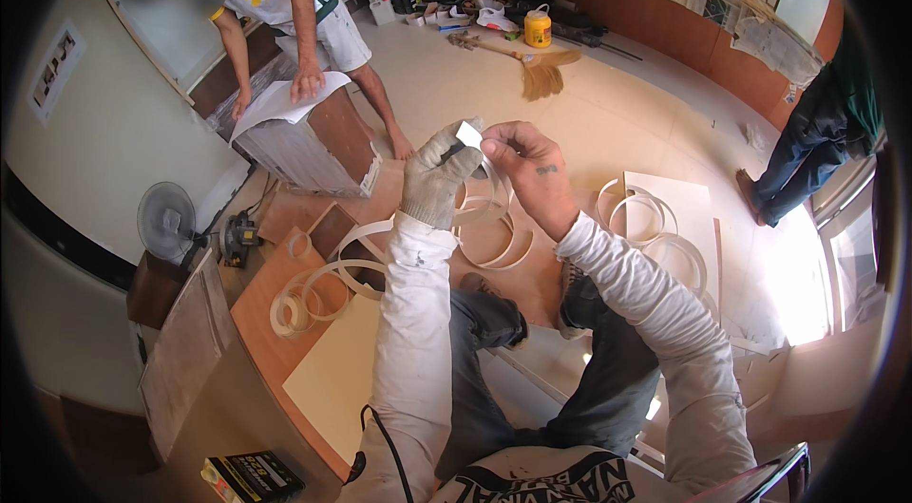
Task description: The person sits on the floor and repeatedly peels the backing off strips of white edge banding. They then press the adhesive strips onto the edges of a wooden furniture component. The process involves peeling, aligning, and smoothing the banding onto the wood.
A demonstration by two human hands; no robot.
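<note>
Both of my hands are raised together in the middle of the view. My left hand (439,175), in a pale grey glove, has its fingers closed on a white strip (469,137). My right hand (524,175), bare, pinches the same strip with thumb and forefinger near its upper end. Loops of pale banding strip (494,261) hang and lie below my hands. More coils (302,308) rest on brown boards at my left, and others (636,203) on a white panel at my right.
A co-worker (304,28) bends over a box (332,142) with a white sheet on top. Another person (798,156) stands at right. A fan (166,218), power tool (242,235), broom (543,74) and yellow jug (538,28) are around. Boards (323,379) lie at lower left.
</note>
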